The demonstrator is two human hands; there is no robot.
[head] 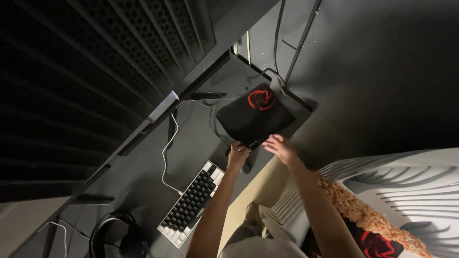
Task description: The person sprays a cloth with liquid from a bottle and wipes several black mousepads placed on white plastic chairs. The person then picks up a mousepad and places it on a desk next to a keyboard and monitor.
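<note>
Two hands reach out to a black mouse pad (253, 118) with a red round emblem, lying at the near edge of a dark surface (143, 172). Left hand (237, 154) grips the pad's near edge, fingers curled over it. Right hand (281, 147) rests at the pad's near corner, fingers spread; cannot tell whether it grasps. Nearest along the surface: black headphones (117, 236), then a white keyboard with black keys (191, 203), its white cable (167, 153) running back. Open surface lies between keyboard and pad. Beyond the pad, dark cables (282, 43) run away along the far edge.
</note>
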